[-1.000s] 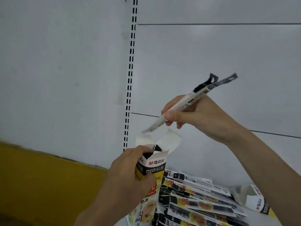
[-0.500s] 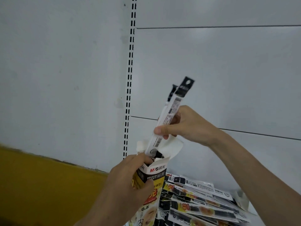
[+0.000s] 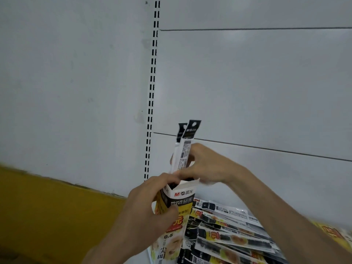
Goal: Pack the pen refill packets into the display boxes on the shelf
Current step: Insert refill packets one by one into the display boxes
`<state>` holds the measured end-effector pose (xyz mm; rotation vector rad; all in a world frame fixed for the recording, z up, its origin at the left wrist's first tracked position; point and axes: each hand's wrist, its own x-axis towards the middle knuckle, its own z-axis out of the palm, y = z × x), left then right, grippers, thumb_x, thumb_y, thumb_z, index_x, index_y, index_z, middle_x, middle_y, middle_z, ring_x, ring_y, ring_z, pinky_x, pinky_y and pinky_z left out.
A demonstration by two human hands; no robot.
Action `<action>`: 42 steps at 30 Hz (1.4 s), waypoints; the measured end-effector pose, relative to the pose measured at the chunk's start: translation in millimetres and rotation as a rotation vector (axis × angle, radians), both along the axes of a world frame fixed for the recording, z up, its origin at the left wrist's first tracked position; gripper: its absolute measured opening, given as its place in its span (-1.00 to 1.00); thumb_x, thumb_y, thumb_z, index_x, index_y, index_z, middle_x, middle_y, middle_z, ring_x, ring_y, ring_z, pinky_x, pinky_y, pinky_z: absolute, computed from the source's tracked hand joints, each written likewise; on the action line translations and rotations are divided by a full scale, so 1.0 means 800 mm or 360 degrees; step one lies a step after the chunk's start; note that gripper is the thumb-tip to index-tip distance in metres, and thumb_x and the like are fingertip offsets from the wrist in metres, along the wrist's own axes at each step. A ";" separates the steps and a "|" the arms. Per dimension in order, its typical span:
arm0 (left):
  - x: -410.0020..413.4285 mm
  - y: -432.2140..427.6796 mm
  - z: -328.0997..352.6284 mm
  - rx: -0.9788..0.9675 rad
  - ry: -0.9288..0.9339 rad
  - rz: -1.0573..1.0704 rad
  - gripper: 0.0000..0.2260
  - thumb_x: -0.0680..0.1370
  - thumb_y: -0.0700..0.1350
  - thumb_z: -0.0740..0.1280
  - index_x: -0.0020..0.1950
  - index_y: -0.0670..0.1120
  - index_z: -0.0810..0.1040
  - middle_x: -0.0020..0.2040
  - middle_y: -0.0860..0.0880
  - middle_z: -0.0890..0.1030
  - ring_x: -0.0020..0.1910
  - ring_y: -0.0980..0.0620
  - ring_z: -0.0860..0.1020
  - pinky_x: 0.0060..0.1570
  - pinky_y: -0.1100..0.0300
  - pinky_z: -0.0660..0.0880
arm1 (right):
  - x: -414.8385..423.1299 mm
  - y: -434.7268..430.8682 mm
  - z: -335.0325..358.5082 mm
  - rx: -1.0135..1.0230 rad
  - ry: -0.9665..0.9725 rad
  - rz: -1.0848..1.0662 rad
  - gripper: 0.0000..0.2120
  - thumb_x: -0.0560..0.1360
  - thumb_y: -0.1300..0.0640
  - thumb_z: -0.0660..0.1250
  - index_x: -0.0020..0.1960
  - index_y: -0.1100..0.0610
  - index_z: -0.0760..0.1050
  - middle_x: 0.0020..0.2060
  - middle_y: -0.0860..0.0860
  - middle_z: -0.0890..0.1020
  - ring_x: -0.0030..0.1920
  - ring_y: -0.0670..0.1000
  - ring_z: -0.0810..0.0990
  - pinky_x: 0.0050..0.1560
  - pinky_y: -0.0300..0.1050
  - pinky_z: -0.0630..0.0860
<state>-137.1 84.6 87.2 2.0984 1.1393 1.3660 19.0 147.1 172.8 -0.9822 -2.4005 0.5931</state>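
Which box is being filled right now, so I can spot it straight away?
Follow the slotted upright on the grey wall down to the hands. The left hand holds one display box upright. Unlike the loose packets lying flat beside it, two packets stick out of its top.

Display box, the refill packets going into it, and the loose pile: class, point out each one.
display box [image 3: 182,194]: head view, white top band of its front.
refill packets [image 3: 185,151]: head view, printed middle of the front packet.
loose pile [image 3: 234,239]: head view, a middle packet.
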 end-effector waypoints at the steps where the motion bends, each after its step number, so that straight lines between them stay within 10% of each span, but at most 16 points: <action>1: -0.001 0.000 0.001 -0.0019 0.0001 -0.0013 -0.55 0.41 -0.28 0.40 0.04 0.27 0.45 -0.04 0.21 0.61 0.03 0.18 0.55 -0.01 0.27 0.54 | 0.001 0.002 -0.005 -0.0013 -0.0009 -0.0020 -0.79 0.39 0.23 0.43 -0.14 -0.05 0.50 -0.22 -0.17 0.59 -0.18 -0.16 0.56 -0.13 -0.30 0.43; 8: 0.000 -0.005 0.005 -0.0006 0.0054 0.0024 -0.47 0.43 -0.23 0.39 0.05 0.40 0.31 -0.03 0.34 0.55 0.00 0.23 0.55 -0.02 0.28 0.55 | 0.018 -0.011 0.013 -0.0198 0.0761 0.0131 -0.79 0.38 0.34 0.41 -0.07 0.09 0.59 -0.19 -0.10 0.67 -0.12 -0.11 0.61 -0.07 -0.31 0.49; 13: 0.007 -0.005 0.004 -0.0018 0.0036 0.0108 -0.28 0.42 -0.22 0.40 0.06 0.54 0.09 -0.17 0.36 0.51 -0.10 0.36 0.52 -0.28 0.44 0.51 | 0.011 -0.017 0.001 0.0019 0.0070 -0.0169 -0.96 0.40 0.20 0.43 -0.20 0.12 0.58 -0.27 0.08 0.61 -0.25 -0.05 0.50 -0.35 -0.29 0.39; 19: 0.009 -0.001 0.005 -0.0037 -0.0010 0.0124 -0.21 0.38 -0.20 0.45 0.11 0.51 0.00 -0.15 0.33 0.46 -0.15 0.49 0.49 -0.38 0.56 0.41 | 0.013 -0.012 -0.005 0.0225 0.0363 -0.0250 -0.92 0.35 0.14 0.48 -0.17 0.00 0.64 -0.19 -0.08 0.65 -0.11 -0.05 0.62 0.01 -0.06 0.53; 28: 0.009 0.005 0.004 -0.0023 -0.0012 0.0183 -0.19 0.35 -0.13 0.46 0.10 0.54 -0.04 -0.09 0.32 0.49 -0.14 0.42 0.51 -0.29 0.49 0.44 | 0.009 -0.030 0.001 0.0337 0.0211 -0.0223 -0.84 0.41 0.23 0.38 -0.06 0.02 0.59 -0.15 -0.06 0.67 -0.18 -0.12 0.64 -0.12 -0.33 0.53; 38: 0.014 0.000 0.003 -0.0008 0.0063 0.0221 -0.26 0.37 -0.11 0.45 0.10 0.51 0.01 0.04 0.19 0.46 -0.12 0.20 0.52 -0.05 0.21 0.49 | 0.000 -0.040 -0.015 0.0199 -0.0100 -0.0222 -0.64 0.54 0.10 0.05 0.00 0.05 0.63 0.04 -0.05 0.64 0.06 -0.03 0.53 0.13 0.04 0.45; 42: 0.014 0.000 -0.001 0.0085 0.0058 0.0222 -0.28 0.37 -0.11 0.45 0.12 0.49 0.03 -0.02 0.27 0.44 -0.17 0.32 0.50 -0.13 0.38 0.45 | -0.004 -0.042 0.000 0.0122 -0.0360 -0.0226 -0.67 0.59 0.11 0.05 0.07 0.03 0.59 0.02 -0.06 0.57 0.07 -0.07 0.46 0.09 -0.17 0.42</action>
